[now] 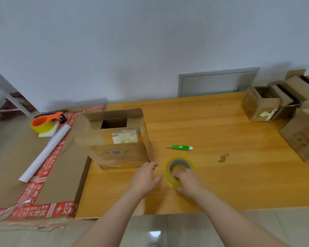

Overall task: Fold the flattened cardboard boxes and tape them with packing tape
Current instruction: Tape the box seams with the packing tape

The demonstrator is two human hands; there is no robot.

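A brown cardboard box (118, 145) stands on the wooden table (212, 132), its top flaps partly folded with a dark gap in the middle. A roll of clear yellowish packing tape (178, 161) lies flat just right of it. My right hand (188, 182) grips the roll's near edge, fingers inside the core and thumb outside. My left hand (144, 177) hovers with fingers relaxed near the box's front right corner, holding nothing.
A green utility knife (180, 147) lies behind the roll. Several folded boxes (268, 104) stand at the far right. On the left, a large flat cardboard sheet (18, 154) with red tape carries an orange tape dispenser (46, 123) and a white paper roll (45, 154).
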